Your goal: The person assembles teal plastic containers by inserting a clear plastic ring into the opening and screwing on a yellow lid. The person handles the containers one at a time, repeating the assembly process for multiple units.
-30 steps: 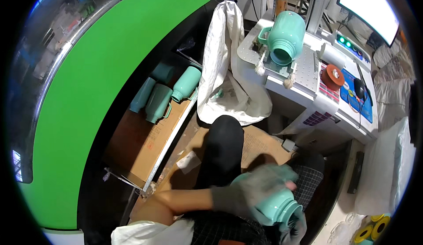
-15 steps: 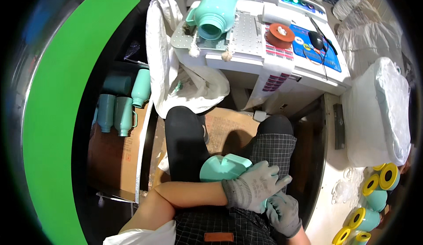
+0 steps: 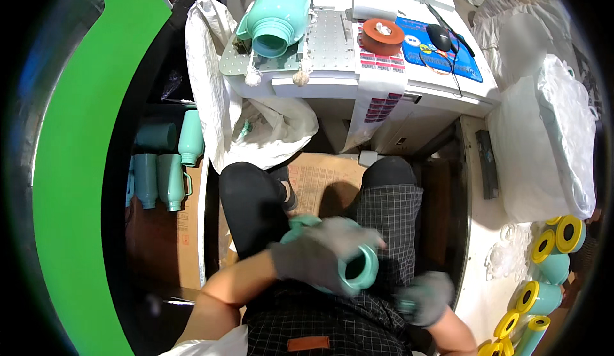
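Note:
Across my lap lies a mint-green thermos flask shell, its round open mouth turned to the right and toward me. My left hand, in a grey glove, is wrapped over the top of its body and hides much of it. Apart from the mouth, low over my right thigh, is my gloved right hand. Motion smears its fingers; a greenish patch shows at its palm side, too blurred to name. Ahead, another mint thermos shell lies on a perforated metal plate, mouth toward me.
On the white worktable are an orange tape roll, a label strip and a black mouse. Several thermos shells lie in a box at left. White sack ahead; yellow-rimmed mint pieces and a white bag at right.
My right hand has come away from the flask and moved right. The flask's mouth, covered before, now shows. My left hand has shifted left with the flask. The view has shifted slightly.

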`<state>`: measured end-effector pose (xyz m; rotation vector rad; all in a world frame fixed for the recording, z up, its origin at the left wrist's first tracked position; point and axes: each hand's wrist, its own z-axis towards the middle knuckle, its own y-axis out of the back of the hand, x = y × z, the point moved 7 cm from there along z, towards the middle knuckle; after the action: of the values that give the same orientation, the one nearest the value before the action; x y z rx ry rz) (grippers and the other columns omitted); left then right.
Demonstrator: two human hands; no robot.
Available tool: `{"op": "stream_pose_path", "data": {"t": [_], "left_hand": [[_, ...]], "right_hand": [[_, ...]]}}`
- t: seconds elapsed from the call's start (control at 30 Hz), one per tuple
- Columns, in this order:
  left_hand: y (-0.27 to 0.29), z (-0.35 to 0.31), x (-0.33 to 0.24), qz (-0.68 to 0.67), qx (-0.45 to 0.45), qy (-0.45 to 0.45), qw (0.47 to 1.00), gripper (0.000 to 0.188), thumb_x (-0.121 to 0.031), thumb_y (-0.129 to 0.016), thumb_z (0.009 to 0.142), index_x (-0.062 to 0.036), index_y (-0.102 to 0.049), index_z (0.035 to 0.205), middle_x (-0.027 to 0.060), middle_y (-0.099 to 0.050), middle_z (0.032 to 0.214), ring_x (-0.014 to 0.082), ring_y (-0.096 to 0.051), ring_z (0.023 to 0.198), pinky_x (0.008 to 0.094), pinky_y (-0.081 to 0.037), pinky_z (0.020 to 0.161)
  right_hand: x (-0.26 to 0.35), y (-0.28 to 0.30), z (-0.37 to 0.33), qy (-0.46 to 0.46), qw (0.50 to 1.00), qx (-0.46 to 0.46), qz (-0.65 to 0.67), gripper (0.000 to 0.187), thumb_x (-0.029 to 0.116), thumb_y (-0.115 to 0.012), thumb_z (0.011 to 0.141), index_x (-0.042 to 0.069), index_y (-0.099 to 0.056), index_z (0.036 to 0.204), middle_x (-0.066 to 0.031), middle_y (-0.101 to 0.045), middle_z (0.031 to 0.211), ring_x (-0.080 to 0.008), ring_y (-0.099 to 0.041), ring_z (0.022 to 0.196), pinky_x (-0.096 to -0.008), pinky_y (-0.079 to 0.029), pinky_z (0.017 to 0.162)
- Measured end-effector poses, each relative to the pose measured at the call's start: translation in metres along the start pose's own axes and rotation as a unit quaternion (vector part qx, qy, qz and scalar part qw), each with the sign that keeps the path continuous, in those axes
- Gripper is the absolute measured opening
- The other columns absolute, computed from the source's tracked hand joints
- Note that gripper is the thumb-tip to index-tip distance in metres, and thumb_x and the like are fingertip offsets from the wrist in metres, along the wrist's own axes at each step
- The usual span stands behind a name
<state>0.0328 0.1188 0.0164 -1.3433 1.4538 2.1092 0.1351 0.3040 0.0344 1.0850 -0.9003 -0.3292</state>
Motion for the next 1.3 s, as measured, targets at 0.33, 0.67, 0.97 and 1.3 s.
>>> {"op": "stream_pose_path", "data": {"t": [0.33, 0.67, 0.97, 1.3], "left_hand": [[0.009, -0.019, -0.037, -0.015, -0.020, -0.135, 0.991, 0.071, -0.035, -0.084, 0.078, -0.0127, -0.059, 0.141, 0.0134, -0.069, 0.114, 0.0331, -0.068, 0.105, 0.0579, -0.049, 0.105], [0.029, -0.004, -0.025, 0.098, -0.133, -0.103, 0.981, 0.071, -0.022, -0.096, 0.068, -0.0089, -0.064, 0.129, 0.0180, -0.071, 0.111, 0.0363, -0.069, 0.103, 0.0554, -0.049, 0.103], [-0.008, 0.036, -0.011, 0.104, 0.005, -0.091, 0.990, 0.077, -0.024, -0.096, 0.069, -0.0068, -0.059, 0.134, 0.0202, -0.067, 0.117, 0.0386, -0.066, 0.108, 0.0552, -0.048, 0.104], [-0.028, 0.064, -0.011, 0.128, 0.069, -0.083, 0.986, 0.083, -0.027, -0.095, 0.070, -0.0045, -0.054, 0.140, 0.0225, -0.063, 0.124, 0.0412, -0.062, 0.114, 0.0551, -0.046, 0.106]], "right_hand": [[-0.081, -0.105, 0.183, -0.273, 0.906, -0.317, -0.068, 0.031, 0.017, -0.069, 0.092, 0.004, -0.067, 0.121, -0.0198, -0.063, 0.116, -0.0360, -0.065, 0.099, -0.0432, -0.055, 0.083], [-0.163, 0.045, -0.131, -0.386, 0.749, -0.509, -0.177, 0.063, 0.023, -0.081, 0.086, 0.001, -0.058, 0.140, -0.0193, -0.065, 0.130, -0.0352, -0.059, 0.125, -0.0478, -0.046, 0.108], [-0.288, 0.109, -0.430, -0.737, 0.540, -0.320, -0.252, 0.062, 0.068, -0.052, 0.097, 0.024, -0.067, 0.138, -0.0128, -0.054, 0.153, -0.0376, -0.048, 0.141, -0.0585, -0.032, 0.117], [-0.245, 0.045, -0.405, -0.682, 0.590, -0.317, -0.293, 0.047, 0.051, -0.052, 0.100, 0.016, -0.072, 0.125, -0.0077, -0.070, 0.126, -0.0325, -0.063, 0.115, -0.0482, -0.043, 0.101]]}}
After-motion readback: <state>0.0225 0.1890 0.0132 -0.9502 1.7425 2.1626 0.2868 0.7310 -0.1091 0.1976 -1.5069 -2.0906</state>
